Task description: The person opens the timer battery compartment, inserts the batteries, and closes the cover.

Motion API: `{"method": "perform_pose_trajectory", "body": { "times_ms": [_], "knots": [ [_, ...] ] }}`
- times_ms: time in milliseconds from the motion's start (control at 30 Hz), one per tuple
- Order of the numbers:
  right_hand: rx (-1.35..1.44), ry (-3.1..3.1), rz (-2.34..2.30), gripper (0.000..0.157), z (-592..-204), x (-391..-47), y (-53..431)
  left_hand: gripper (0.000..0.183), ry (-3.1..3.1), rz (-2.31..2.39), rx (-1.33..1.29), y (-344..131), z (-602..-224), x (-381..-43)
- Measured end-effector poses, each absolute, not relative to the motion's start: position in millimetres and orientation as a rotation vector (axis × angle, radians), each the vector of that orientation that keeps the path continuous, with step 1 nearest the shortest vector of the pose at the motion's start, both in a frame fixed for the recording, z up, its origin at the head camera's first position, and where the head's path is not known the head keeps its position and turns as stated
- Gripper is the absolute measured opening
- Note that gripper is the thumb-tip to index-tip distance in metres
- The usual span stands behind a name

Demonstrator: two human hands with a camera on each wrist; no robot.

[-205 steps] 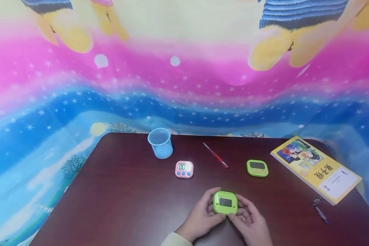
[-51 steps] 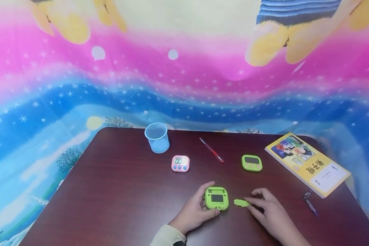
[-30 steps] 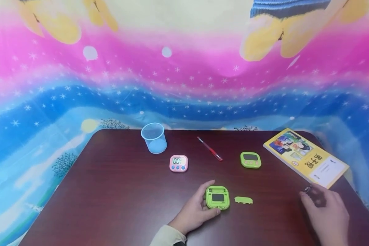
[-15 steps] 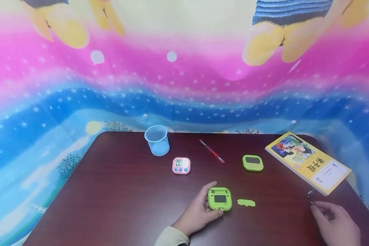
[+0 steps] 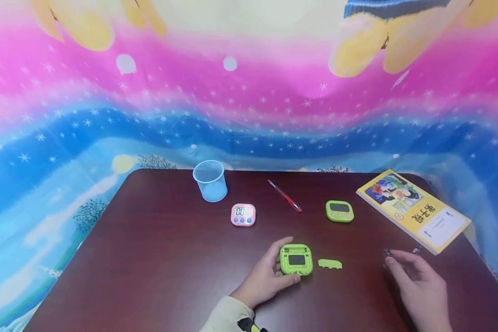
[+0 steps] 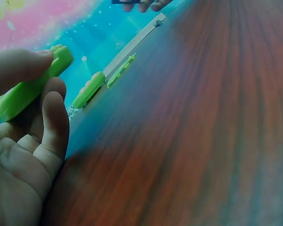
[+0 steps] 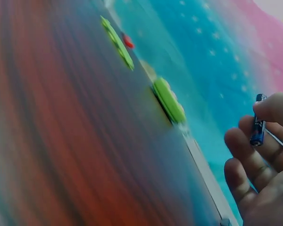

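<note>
My left hand [image 5: 265, 276] holds a green digital timer [image 5: 296, 260] by its edges, its back facing up. The battery compartment along its far edge is uncovered and shows no battery inside. Just right of the timer, its green battery cover [image 5: 330, 263] lies on the table. Farther right, my right hand [image 5: 421, 286] pinches a small dark battery [image 7: 258, 120] between thumb and index finger, the other fingers loosely bent. A second battery [image 5: 416, 250] lies on the table beyond that hand, close to the book's near edge.
A yellow book [image 5: 415, 210] lies at the right of the brown table [image 5: 157, 258]. Farther back are another green timer [image 5: 339, 211], a red pen [image 5: 284, 195], a pink timer [image 5: 243, 215] and a blue mesh pen cup [image 5: 210, 182]. A patterned cloth [image 5: 249, 115] hangs behind.
The cover has come off the timer and been laid down. My right hand has let go of it, picked up a battery near the book and moved left with it. My left hand keeps the timer.
</note>
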State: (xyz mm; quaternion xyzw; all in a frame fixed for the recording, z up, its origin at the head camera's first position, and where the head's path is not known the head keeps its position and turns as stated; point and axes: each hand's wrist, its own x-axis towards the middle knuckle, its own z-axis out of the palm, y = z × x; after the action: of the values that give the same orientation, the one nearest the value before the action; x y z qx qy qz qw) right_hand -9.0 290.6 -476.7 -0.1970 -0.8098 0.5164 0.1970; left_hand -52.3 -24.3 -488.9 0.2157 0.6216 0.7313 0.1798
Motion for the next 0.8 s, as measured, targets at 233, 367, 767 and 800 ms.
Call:
{"method": "perform_pose_trajectory", "body": {
  "times_ms": [233, 367, 767, 800],
  "knots": [
    [-0.25, -2.307, 1.226, 0.024, -469, -19, 264, 0.082, 1.743, 2.068, 0.646, -23, -486, -57],
    [-0.061, -2.36, 1.182, 0.027, -467, -24, 246, 0.081, 1.729, 2.072, 0.629, -21, -487, -57],
    [0.074, -2.384, 1.449, 0.019, -454, -33, 193, 0.08, 1.742, 2.071, 0.618, -25, -489, -53],
    [0.064, -2.39, 1.474, 0.018, -453, -33, 189, 0.08, 1.747, 2.068, 0.613, -26, -489, -53]
  ]
}}
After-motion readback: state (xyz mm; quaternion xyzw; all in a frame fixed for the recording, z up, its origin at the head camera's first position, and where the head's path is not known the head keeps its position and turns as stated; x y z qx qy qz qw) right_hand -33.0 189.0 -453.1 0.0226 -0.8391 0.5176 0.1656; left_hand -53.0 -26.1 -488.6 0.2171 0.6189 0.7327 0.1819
